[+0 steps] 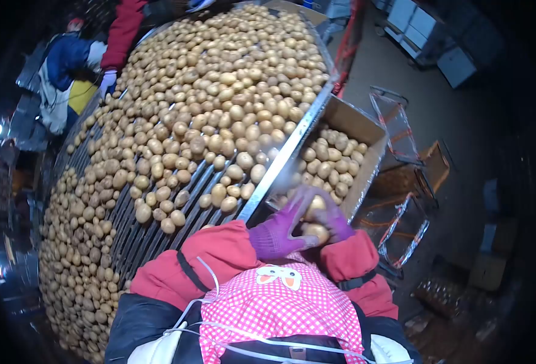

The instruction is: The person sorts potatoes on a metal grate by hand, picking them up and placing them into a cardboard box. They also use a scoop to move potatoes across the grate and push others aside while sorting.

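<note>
My left hand point(285, 225), in a purple glove, curls around potatoes at the near end of a cardboard box. Opposite it, my right hand point(336, 223) in a matching glove closes in from the other side and is partly blurred. Between the two hands show an upper potato point(315, 207) and a lower potato point(315, 233). Just beyond them, the cardboard box point(365, 130) is filled with several potatoes point(335, 159). Which hand bears which potato is hard to separate, since both palms are hidden.
A slatted sorting table point(139, 246) with heaped potatoes point(219, 79) spreads to the left, edged by a metal rail point(289, 151). Another person's gloved hand point(108, 82) rests at its far left edge. Metal-framed stands point(395, 124) are on the right.
</note>
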A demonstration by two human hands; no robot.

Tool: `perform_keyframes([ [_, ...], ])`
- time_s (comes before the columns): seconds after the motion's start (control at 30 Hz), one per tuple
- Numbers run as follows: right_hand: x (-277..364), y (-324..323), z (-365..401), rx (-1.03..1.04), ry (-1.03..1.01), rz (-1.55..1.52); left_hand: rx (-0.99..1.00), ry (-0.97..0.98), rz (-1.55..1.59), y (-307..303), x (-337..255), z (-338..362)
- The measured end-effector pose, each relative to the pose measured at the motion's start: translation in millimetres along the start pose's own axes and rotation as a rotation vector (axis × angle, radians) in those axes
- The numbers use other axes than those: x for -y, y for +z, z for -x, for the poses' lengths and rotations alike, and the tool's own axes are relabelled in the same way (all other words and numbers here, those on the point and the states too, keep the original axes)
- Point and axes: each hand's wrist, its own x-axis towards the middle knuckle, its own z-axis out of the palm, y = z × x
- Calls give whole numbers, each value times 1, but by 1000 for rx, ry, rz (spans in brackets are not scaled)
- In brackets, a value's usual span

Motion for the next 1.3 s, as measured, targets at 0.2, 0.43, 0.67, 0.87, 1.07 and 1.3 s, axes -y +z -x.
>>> perform_keyframes([
  [0.2,8,-146,105,-371,-378,-491,169,-289,266,4,11,17],
  [0.43,10,-304,112,-886,-217,-359,-641,-380,407,-36,68,147],
  [0.67,49,32,-124,-198,-147,491,-1500,-389,111,-67,136,317],
  [0.87,-42,276,-203,683,-597,1973,-1268,-592,-411,-90,124,358],
  [1.07,-48,270,-237,676,-555,1733,-1147,-650,-482,-120,137,328],
  [1.3,-50,282,-204,801,-297,2041,-870,-634,-796,-130,144,295],
])
